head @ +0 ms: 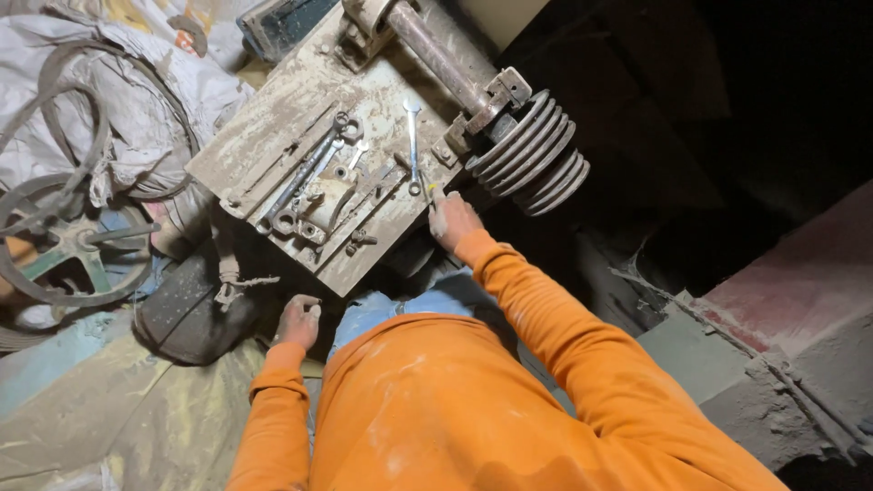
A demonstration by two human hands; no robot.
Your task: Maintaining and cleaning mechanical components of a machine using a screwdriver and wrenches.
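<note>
- Looking straight down over an orange-sleeved torso, dust everywhere, light low.
- Right hand (452,218) stretched forward to the near edge of the dusty metal plate (273,136), fingers bunched at the plate's rim.
- Fingertips pinched close together, right at the lower ring end of the slim combination wrench (413,145); touching it or just short of it, cannot tell from here.
- Something small and pale between the fingertips, too blurred to name.
- That slim wrench lying flat on the plate, open end pointing away, ring end nearest the hand.
- Left hand (298,320) low beside the knee, curled loosely into a half fist, holding nothing visible, close to the dark rubbery lump (186,314) on the floor.
- Over on the plate's middle: two long ring spanners (300,177) lying side by side on a diagonal, well clear of either hand.
- Beside them a grey cast bracket (326,202) with a few loose bolts (361,238) just by its lower side.
- Beyond the right hand, a multi-groove pulley (532,155) mounted on a thick shaft (436,55), overhanging the plate's edge.
- Far left, a spoked wheel (68,241) with loose drive belts (82,100) draped over pale sacking.
- Blue denim showing between the two arms.
</note>
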